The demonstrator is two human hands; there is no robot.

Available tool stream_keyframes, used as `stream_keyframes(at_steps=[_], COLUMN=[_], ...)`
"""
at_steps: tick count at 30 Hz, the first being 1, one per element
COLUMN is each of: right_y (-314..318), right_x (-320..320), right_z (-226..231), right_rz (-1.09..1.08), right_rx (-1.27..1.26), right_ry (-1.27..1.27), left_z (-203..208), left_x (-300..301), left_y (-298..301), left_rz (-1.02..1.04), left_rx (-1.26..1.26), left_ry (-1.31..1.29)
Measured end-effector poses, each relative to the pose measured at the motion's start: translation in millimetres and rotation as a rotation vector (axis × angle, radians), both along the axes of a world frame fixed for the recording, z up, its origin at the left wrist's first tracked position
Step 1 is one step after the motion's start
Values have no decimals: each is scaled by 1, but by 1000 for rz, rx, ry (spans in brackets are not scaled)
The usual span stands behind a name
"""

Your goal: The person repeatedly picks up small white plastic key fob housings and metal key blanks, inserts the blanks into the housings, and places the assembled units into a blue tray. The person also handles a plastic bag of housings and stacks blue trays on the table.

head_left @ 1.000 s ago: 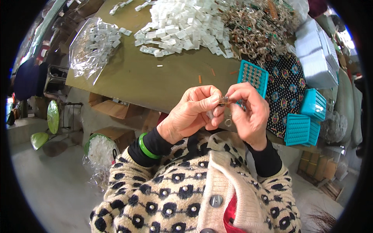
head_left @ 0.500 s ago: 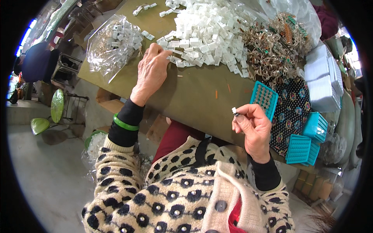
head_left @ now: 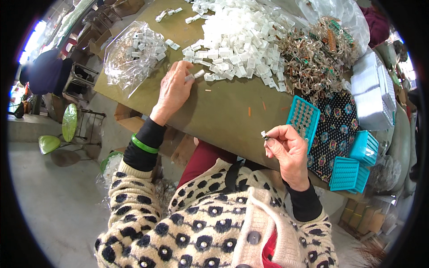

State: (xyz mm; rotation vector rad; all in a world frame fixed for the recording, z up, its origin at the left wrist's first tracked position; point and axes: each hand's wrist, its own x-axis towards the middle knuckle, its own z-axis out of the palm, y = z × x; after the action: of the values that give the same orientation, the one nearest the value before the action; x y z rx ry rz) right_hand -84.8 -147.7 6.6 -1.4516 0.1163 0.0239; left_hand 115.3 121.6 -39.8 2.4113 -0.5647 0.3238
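My left hand (head_left: 173, 89) is closed on a small white plastic housing (head_left: 196, 75), pinched at the fingertips above the table beside the pile. A large heap of white plastic housings (head_left: 241, 49) lies just beyond it. Over the near part of the table, my right hand (head_left: 289, 152) pinches a tiny white-and-dark part (head_left: 264, 135) between thumb and fingers. Too small to make out is its exact kind. Right behind that hand lies a turquoise tray (head_left: 313, 127) with rows of round metal-grey pieces.
A clear plastic bag (head_left: 127, 78) with white parts sits at the left. Tangled metal strips (head_left: 313, 58) are heaped beside the housings. White stacked trays (head_left: 371, 89) and turquoise trays (head_left: 343, 172) stand at the right, near a patterned cloth (head_left: 333, 118). Thin orange strips (head_left: 249, 111) lie on the table (head_left: 223, 116).
My left hand has drawn slightly back from the heap with a white housing in its fingertips. My right hand has shifted slightly left and down, still pinching the tiny part.
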Motion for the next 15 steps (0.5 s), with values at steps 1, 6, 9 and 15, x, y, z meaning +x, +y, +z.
stream_keyframes(at_steps=[1, 6, 9, 15], right_y=[-1, -6, -8, -7], right_x=[-1, 1, 4, 1], right_z=[0, -2, -3, 1], right_rz=[-9, -67, -85, -184], right_rx=[0, 142, 207, 267], right_ry=[-7, -62, -77, -70], left_z=[1, 29, 48, 41], left_x=[0, -6, -30, -99], left_y=[1, 10, -2, -84], left_rz=[35, 125, -71, -380], left_rx=[-22, -431, -974, -1241], left_ry=[5, 184, 632, 1220])
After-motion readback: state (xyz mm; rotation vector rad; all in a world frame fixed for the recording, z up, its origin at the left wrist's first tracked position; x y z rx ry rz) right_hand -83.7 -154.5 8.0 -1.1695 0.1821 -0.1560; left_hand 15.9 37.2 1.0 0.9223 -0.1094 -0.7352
